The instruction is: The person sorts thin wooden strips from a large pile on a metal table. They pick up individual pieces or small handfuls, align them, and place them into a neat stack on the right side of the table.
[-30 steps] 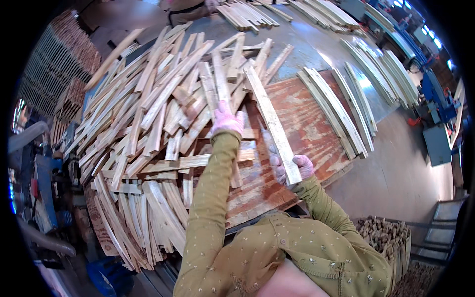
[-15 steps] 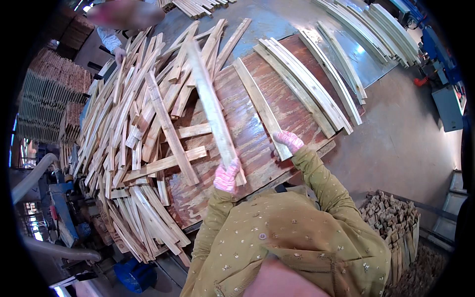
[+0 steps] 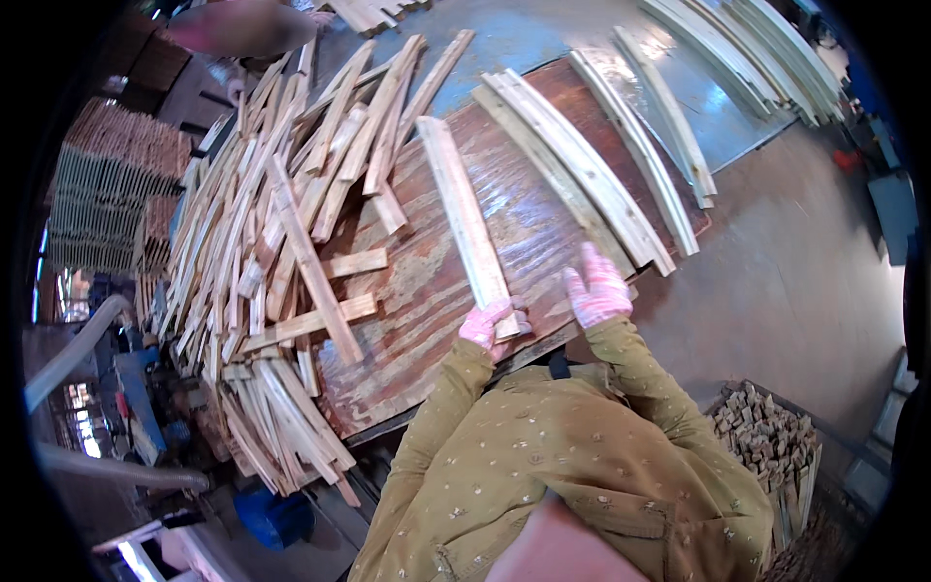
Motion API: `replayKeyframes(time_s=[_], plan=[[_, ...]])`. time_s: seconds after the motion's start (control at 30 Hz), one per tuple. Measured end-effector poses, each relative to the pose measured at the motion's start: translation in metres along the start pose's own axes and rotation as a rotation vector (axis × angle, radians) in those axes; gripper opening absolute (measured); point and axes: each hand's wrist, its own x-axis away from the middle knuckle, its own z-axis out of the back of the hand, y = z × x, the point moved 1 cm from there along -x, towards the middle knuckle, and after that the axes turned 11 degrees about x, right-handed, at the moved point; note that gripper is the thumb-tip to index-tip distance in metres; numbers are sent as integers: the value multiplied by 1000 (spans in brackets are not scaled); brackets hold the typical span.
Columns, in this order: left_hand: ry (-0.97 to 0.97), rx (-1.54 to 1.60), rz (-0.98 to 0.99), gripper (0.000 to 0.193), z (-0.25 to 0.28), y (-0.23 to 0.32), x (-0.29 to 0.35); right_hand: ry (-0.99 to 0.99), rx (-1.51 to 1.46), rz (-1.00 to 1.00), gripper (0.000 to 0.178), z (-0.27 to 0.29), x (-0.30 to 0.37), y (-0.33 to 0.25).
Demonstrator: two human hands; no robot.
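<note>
My left hand [image 3: 493, 321], in a pink and white knit glove, is closed round the near end of a wooden board [image 3: 460, 209]. The board slants away from me over the worn reddish-brown plywood tabletop [image 3: 398, 364]; whether a second piece lies beneath it I cannot tell. Just right of that end, my right hand [image 3: 599, 289], gloved alike, is open with its thumb and fingers apart and holds nothing. Close to its fingertips are the near ends of a group of pale boards [image 3: 582, 165] lying side by side.
A large jumbled heap of wooden boards [image 3: 247, 223] covers the table's left side, with a co-worker's hand at its far end. Two more board groups [image 3: 640, 150] lie at right. Short wood pieces [image 3: 766, 436] fill a bin at lower right. A blue drum [image 3: 274, 514] stands lower left.
My left hand has moved right with its board, to where the other board lay. My right hand has let go of that board's end, shifted right and opened.
</note>
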Motion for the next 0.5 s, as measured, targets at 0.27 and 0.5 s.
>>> replayKeyframes(time_s=[0.27,0.5], plan=[[149,-219,-77,28,-26,-19,-11,-123,396,-177,81,3,-8,37],[77,-598,-5,30,-4,-35,-61,-381,-606,-1,50,-51,4,40]])
